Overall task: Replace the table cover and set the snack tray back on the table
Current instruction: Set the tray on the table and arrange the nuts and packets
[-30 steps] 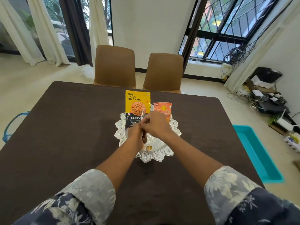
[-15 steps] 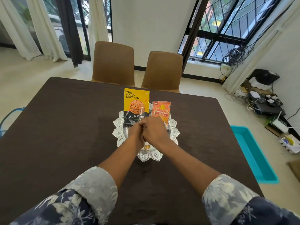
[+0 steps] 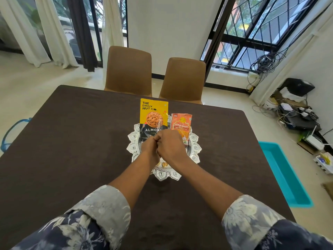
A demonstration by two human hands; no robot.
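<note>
Bright, even daylight from the windows (image 3: 255, 33) at the far wall. Soft sheen on the floor (image 3: 36, 83); faint shadows only. Sharp at centre; bowed, stretched lines toward the frame's edges and corners.

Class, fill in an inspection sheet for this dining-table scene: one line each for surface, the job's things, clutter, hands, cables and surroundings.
Surface: table fully covered by a dark brown table cover, lying flat.
Job's things: silver snack tray rests mid-table; yellow almond packet and orange bhujia packet stand at its far side.
Clutter: nothing seen on the table besides the tray.
Hands: left hand and right hand are closed and pressed together above the tray; whether they hold anything cannot be told.
Cables: tangled wires by the window, more on the floor at right.
Surroundings: two brown chairs beyond the table; teal tub on the floor.
</note>
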